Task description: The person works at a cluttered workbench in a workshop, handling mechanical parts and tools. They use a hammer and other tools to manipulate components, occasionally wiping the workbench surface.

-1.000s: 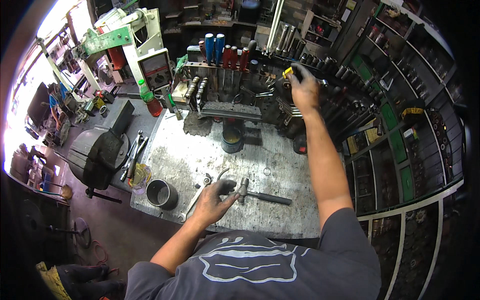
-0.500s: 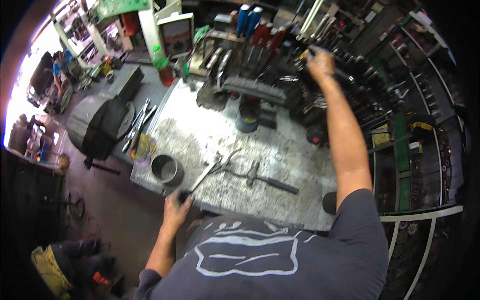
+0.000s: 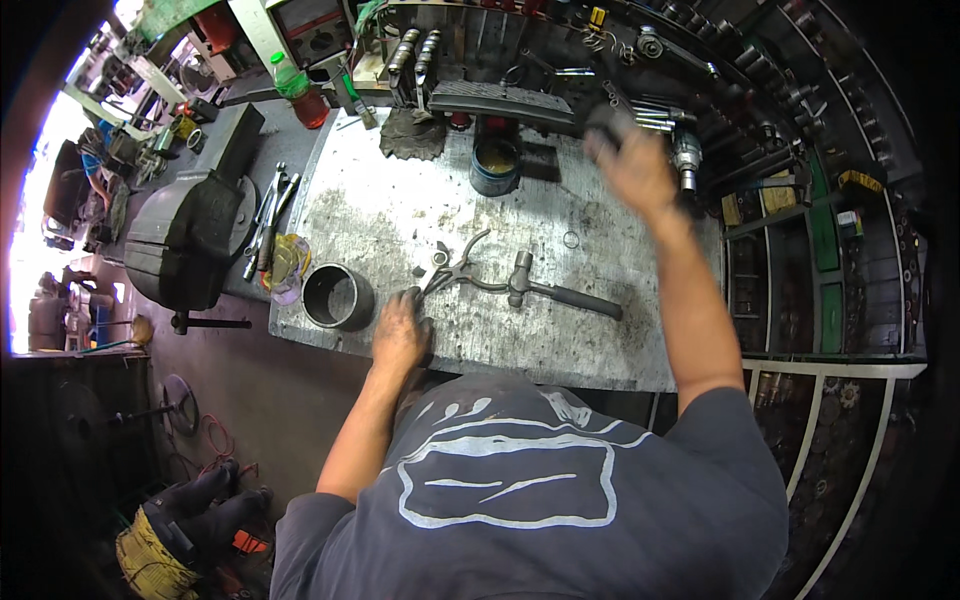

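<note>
My left hand (image 3: 400, 330) is closed at the bench's front edge, around a long silver tool with a dark handle. The tool's bright end (image 3: 440, 260) lies by curved-handled pliers (image 3: 462, 270). A ball-peen hammer (image 3: 565, 297) with a dark grip rests to the right of the pliers. To the left of my hand stands a short open metal cylinder (image 3: 338, 297). My right hand (image 3: 638, 170) reaches over the far right of the bench, beside a socket tool with a silver end (image 3: 687, 160). Motion blurs its fingers; a dark shape lies at them, and I cannot make out whether they hold it.
A large vise (image 3: 185, 240) stands at the left, with several wrenches (image 3: 272, 220) beside it. A blue can (image 3: 495, 165), a dark rag (image 3: 412, 135) and a bottle of red liquid (image 3: 300, 92) sit at the back. Socket racks (image 3: 770, 75) and shelves (image 3: 835, 260) line the right.
My view has tilted and come closer to the bench. My right hand has drawn back from the tool rack to above the bench. My left hand has moved right and onto the bench edge.
</note>
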`<state>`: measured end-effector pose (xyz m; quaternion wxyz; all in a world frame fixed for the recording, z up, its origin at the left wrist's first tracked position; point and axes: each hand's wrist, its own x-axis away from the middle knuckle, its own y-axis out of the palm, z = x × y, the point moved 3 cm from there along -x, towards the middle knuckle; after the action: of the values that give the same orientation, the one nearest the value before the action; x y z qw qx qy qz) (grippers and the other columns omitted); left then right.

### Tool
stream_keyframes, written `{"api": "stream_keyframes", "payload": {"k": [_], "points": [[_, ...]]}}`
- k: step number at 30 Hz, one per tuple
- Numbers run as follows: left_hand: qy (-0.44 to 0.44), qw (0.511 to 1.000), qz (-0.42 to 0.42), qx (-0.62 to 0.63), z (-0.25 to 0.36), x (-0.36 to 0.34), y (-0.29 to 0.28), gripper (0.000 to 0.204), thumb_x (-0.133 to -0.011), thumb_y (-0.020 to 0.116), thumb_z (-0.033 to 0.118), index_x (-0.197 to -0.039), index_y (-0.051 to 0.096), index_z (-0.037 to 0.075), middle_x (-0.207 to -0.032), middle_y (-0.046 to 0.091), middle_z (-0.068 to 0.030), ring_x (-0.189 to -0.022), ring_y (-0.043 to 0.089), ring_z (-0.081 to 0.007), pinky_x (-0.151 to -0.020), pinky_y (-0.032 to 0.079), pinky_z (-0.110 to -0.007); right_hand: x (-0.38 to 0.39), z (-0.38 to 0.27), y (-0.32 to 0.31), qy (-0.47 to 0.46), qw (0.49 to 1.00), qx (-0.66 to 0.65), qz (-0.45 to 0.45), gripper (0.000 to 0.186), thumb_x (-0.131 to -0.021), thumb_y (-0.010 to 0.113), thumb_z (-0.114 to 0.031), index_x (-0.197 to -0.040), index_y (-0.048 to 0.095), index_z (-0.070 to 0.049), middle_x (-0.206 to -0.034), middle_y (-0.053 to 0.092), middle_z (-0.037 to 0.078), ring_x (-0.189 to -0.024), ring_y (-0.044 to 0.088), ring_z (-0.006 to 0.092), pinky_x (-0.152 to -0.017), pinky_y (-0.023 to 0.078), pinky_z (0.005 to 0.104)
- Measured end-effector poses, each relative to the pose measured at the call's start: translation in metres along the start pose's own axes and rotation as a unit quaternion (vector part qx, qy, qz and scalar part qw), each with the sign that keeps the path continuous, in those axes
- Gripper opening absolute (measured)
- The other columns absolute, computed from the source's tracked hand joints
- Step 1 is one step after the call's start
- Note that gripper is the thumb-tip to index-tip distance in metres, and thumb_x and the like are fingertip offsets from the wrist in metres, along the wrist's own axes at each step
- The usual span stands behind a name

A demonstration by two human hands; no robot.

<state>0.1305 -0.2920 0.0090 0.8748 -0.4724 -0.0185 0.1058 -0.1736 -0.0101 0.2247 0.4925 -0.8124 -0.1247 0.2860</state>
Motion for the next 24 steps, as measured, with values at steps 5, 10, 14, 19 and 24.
{"api": "stream_keyframes", "payload": {"k": [5, 10, 14, 19, 24], "points": [[-0.016, 0.998, -0.022, -0.058, -0.036, -0.018, 0.023, 0.054, -0.084, 0.076, 0.017, -0.132, 0.059, -0.001, -0.111, 0.068, -0.0235, -0.106, 0.066, -0.0423, -0.093, 0.054, -0.051, 0.188, 0.003, 0.119, 0.128, 0.937, 0.052, -0.32, 0.06, -0.09, 0.081, -0.027, -0.144, 0.061, -0.006, -0.132, 0.066, 0.024, -0.123, 0.064, 0.0395, -0.106, 0.055, 0.0464], [-0.109, 0.994, 0.003, 0.025, -0.03, -0.023, 0.02, 0.031, -0.082, 0.071, 0.013, -0.103, 0.058, -0.005, -0.094, 0.067, -0.0304, -0.09, 0.066, -0.0508, -0.081, 0.051, -0.058, 0.264, 0.015, 0.142, 0.114, 0.974, 0.073, -0.179, 0.051, -0.095, 0.07, -0.017, -0.145, 0.06, -0.009, -0.144, 0.056, 0.019, -0.131, 0.054, 0.0397, -0.114, 0.044, 0.0496], [-0.102, 0.994, -0.001, 0.036, -0.016, -0.038, 0.015, 0.035, -0.085, 0.07, 0.012, -0.111, 0.056, -0.006, -0.099, 0.066, -0.0334, -0.093, 0.065, -0.0529, -0.084, 0.05, -0.058, 0.271, 0.017, 0.135, 0.115, 0.982, 0.087, -0.119, 0.025, -0.098, 0.054, -0.014, -0.117, 0.069, -0.006, -0.115, 0.065, 0.016, -0.113, 0.06, 0.0352, -0.098, 0.049, 0.0486], [-0.041, 0.999, 0.013, -0.023, -0.01, -0.09, 0.015, 0.053, -0.09, 0.065, 0.011, -0.138, 0.052, -0.006, -0.128, 0.062, -0.0346, -0.12, 0.06, -0.0504, -0.106, 0.047, -0.055, 0.274, 0.022, 0.124, 0.161, 0.956, 0.112, -0.217, 0.025, -0.097, 0.06, -0.014, -0.119, 0.066, -0.005, -0.117, 0.063, 0.019, -0.116, 0.059, 0.0361, -0.098, 0.05, 0.0486], [0.119, 0.987, 0.053, -0.092, 0.022, -0.094, 0.013, 0.052, -0.087, 0.078, 0.02, -0.135, 0.062, 0.005, -0.134, 0.06, -0.0257, -0.12, 0.061, -0.0443, -0.106, 0.05, -0.051, 0.284, 0.028, 0.109, 0.195, 0.944, 0.027, -0.266, 0.032, -0.096, 0.068, -0.023, -0.12, 0.065, -0.002, -0.122, 0.064, 0.021, -0.119, 0.06, 0.0387, -0.101, 0.05, 0.0502]]}}
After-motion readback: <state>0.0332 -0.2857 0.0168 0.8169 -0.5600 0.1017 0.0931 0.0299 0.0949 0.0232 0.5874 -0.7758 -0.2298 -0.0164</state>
